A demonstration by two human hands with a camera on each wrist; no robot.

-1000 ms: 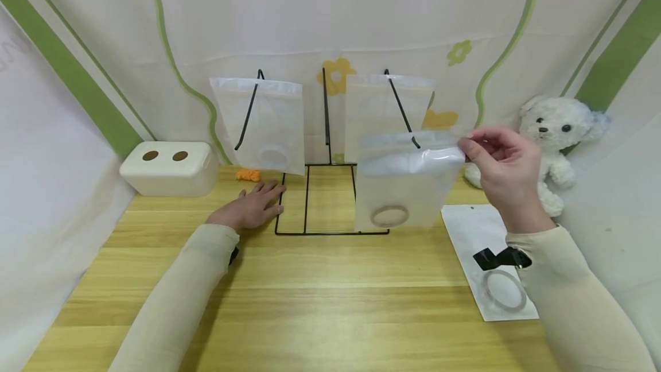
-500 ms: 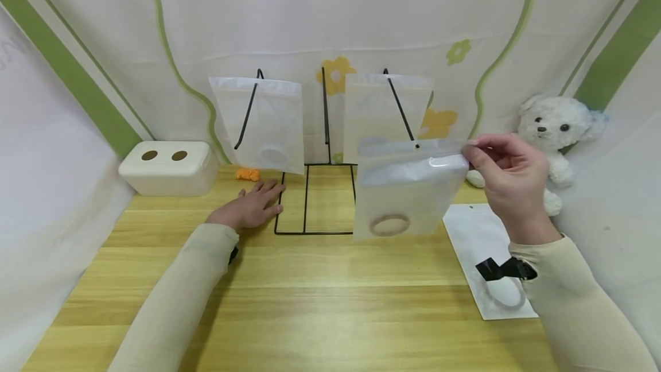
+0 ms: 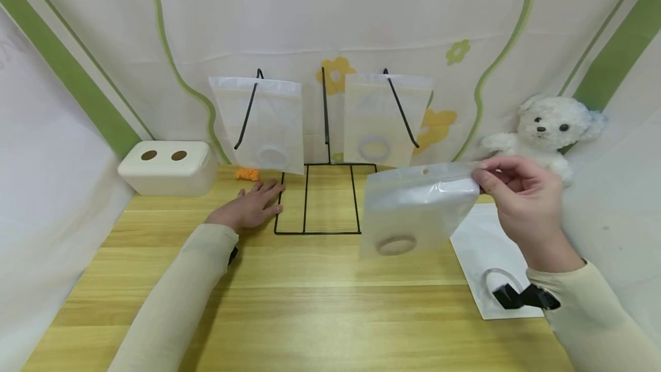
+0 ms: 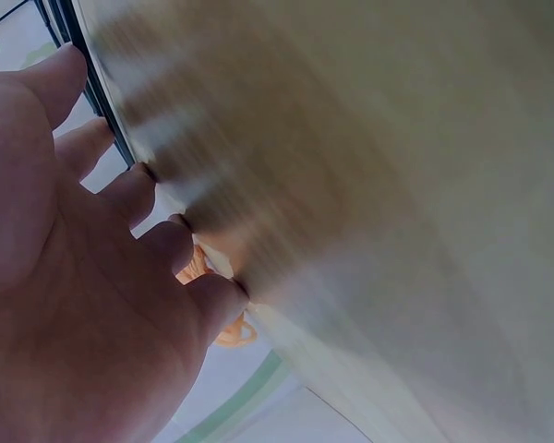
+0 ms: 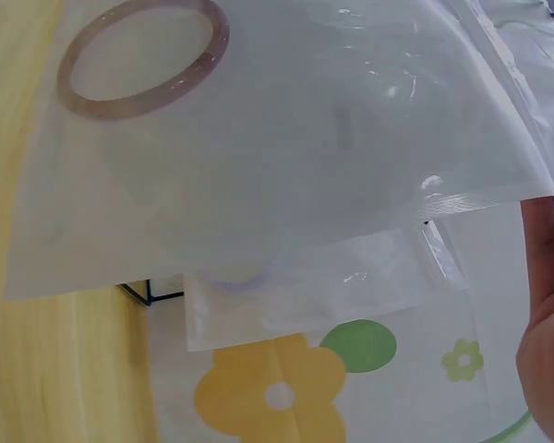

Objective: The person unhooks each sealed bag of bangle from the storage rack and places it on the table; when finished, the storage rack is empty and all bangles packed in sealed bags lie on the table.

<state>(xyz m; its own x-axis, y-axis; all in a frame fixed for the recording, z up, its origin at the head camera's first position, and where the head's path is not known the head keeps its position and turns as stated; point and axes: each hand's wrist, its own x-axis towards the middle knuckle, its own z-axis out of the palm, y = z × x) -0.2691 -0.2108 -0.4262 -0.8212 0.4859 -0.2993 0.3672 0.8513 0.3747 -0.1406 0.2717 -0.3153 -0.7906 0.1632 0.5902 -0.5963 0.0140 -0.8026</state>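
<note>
My right hand (image 3: 532, 205) pinches the top right corner of a frosted zip bag (image 3: 413, 217), held in the air in front of the black wire rack (image 3: 317, 233). A pinkish-brown bangle (image 5: 111, 109) lies at the bottom of this bag, and a small hole shows in its top edge. My left hand (image 3: 248, 205) rests with spread fingers on the table, fingertips at the left bar of the rack's base. Two similar bags hang on the rack's arms, a left bag (image 3: 289, 125) and a right bag (image 3: 364, 113), each with a ring shape inside.
Another white bag (image 3: 480, 245) with a bangle lies on the wooden table (image 3: 310, 314), partly under my right wrist. A white teddy bear (image 3: 552, 131) sits at the right. At the left stand a cream box (image 3: 165, 174) with two holes and a small orange object (image 3: 248, 174).
My right hand has drawn the pinched bag off the rack's right arm, toward me and down. The bag hanging behind it shows more now. My left hand has stayed in place.
</note>
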